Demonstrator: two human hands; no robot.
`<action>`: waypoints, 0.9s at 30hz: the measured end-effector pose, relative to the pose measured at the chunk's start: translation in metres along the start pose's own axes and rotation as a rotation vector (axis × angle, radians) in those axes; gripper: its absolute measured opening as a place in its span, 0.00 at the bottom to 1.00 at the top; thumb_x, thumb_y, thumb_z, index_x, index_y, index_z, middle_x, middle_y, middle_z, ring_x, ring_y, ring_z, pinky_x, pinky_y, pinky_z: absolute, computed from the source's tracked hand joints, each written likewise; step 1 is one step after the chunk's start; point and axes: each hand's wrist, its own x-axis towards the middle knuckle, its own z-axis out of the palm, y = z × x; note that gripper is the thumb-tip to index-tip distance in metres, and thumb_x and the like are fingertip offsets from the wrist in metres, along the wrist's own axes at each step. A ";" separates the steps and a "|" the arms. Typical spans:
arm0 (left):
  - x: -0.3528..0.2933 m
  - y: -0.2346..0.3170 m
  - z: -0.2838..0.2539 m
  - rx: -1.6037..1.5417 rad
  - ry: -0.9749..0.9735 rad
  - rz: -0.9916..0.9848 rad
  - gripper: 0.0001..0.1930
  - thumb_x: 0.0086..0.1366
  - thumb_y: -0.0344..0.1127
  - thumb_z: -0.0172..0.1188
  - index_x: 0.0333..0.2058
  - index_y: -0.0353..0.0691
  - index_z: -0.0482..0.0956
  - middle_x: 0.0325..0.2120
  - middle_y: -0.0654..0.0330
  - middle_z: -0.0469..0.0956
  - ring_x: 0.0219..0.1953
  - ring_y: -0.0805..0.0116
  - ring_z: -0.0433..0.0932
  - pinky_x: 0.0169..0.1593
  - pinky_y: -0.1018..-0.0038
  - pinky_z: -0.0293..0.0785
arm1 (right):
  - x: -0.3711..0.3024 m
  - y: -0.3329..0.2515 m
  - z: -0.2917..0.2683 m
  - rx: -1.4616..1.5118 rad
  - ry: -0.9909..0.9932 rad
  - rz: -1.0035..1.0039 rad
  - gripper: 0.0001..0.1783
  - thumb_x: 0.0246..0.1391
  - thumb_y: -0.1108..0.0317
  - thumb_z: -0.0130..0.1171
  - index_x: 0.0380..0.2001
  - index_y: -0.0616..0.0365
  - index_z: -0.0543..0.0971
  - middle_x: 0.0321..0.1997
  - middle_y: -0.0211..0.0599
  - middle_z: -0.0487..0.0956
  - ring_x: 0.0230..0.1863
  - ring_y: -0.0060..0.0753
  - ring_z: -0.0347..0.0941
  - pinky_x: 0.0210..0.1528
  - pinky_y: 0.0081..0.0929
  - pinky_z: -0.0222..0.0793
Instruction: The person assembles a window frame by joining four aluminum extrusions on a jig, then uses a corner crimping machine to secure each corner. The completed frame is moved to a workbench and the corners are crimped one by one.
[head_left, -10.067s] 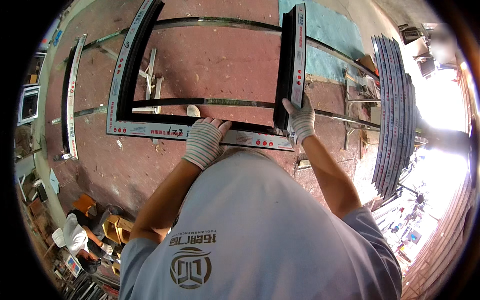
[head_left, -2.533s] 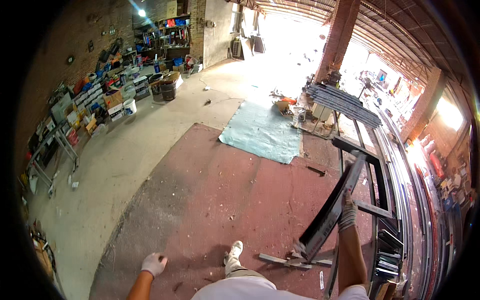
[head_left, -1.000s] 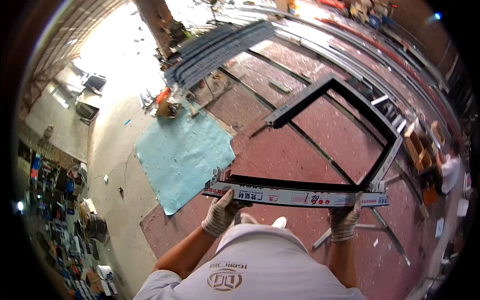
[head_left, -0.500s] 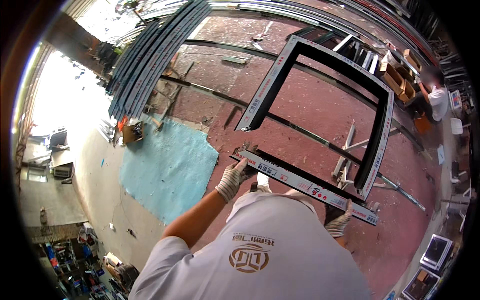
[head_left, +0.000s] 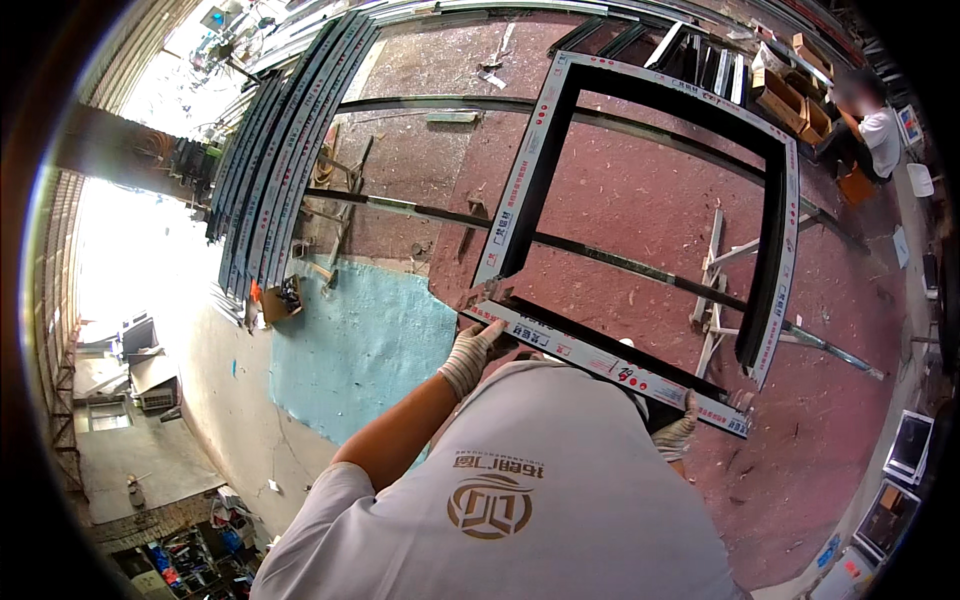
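Observation:
A long frame profile [head_left: 585, 357], wrapped in white printed film with a black inner edge, lies across in front of my body. My left hand [head_left: 472, 358], in a white-and-dark glove, grips it near its left end. My right hand [head_left: 676, 428], gloved alike, is closed around it near the right end, fingers partly hidden. Beyond it lies a three-sided window frame [head_left: 517, 185] of the same profile, its open side toward me. At the left corner the profile meets or nearly meets the frame's side; at the right a gap shows.
Dark support rails [head_left: 640, 268] run under the frame, with trestle legs [head_left: 712, 290] at right. Long profiles [head_left: 290, 150] are stacked at far left, near a blue floor sheet [head_left: 360, 345]. Another person [head_left: 873, 135] sits at far right beside cardboard boxes [head_left: 783, 100].
The held profile has moved toward the frame, and its left end has closed most of the gap at that corner. Both hands keep their grip. The whole view has shifted slightly.

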 end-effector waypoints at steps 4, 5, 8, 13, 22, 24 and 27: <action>0.013 -0.005 -0.007 0.025 -0.050 -0.052 0.22 0.70 0.42 0.68 0.52 0.29 0.77 0.47 0.50 0.83 0.48 0.56 0.84 0.57 0.59 0.82 | 0.034 0.010 -0.027 -0.005 0.015 -0.124 0.35 0.56 0.45 0.64 0.61 0.56 0.75 0.60 0.43 0.78 0.59 0.49 0.75 0.64 0.51 0.70; 0.011 -0.004 -0.005 0.028 -0.065 -0.033 0.22 0.70 0.42 0.68 0.52 0.29 0.77 0.47 0.50 0.83 0.48 0.56 0.84 0.57 0.59 0.82 | 0.034 0.007 -0.020 0.002 0.007 -0.101 0.34 0.56 0.46 0.65 0.60 0.56 0.75 0.60 0.43 0.78 0.59 0.49 0.75 0.64 0.51 0.71; 0.000 0.000 -0.003 0.027 -0.098 0.012 0.23 0.70 0.43 0.68 0.53 0.30 0.77 0.46 0.51 0.83 0.47 0.58 0.84 0.57 0.60 0.82 | 0.039 0.005 -0.017 0.015 -0.057 -0.095 0.35 0.56 0.47 0.66 0.60 0.58 0.75 0.60 0.44 0.78 0.59 0.49 0.75 0.63 0.53 0.71; 0.037 -0.021 -0.036 0.424 -0.052 0.297 0.24 0.71 0.44 0.67 0.54 0.29 0.77 0.42 0.53 0.83 0.43 0.61 0.84 0.55 0.65 0.81 | 0.041 0.004 -0.008 0.029 0.002 -0.098 0.33 0.56 0.48 0.66 0.59 0.57 0.75 0.59 0.44 0.78 0.59 0.49 0.75 0.63 0.52 0.72; -0.008 0.089 -0.006 1.729 -0.016 1.017 0.67 0.43 0.55 0.83 0.74 0.37 0.50 0.65 0.39 0.63 0.66 0.40 0.67 0.67 0.52 0.68 | 0.040 0.010 -0.007 0.035 0.024 -0.157 0.32 0.56 0.46 0.65 0.58 0.54 0.76 0.57 0.41 0.80 0.57 0.46 0.77 0.60 0.51 0.74; 0.001 0.102 0.013 1.955 -0.021 0.843 0.59 0.50 0.57 0.79 0.72 0.36 0.55 0.61 0.41 0.69 0.59 0.39 0.73 0.62 0.52 0.73 | 0.034 0.014 -0.005 0.035 0.014 -0.137 0.34 0.56 0.43 0.64 0.59 0.53 0.77 0.57 0.41 0.80 0.57 0.45 0.77 0.60 0.50 0.74; 0.020 0.101 0.012 1.634 -0.155 0.677 0.37 0.65 0.55 0.67 0.63 0.40 0.64 0.54 0.46 0.77 0.50 0.44 0.80 0.50 0.46 0.78 | 0.038 0.017 -0.011 -0.005 -0.009 -0.143 0.38 0.57 0.38 0.60 0.61 0.54 0.77 0.59 0.40 0.80 0.59 0.45 0.76 0.62 0.46 0.72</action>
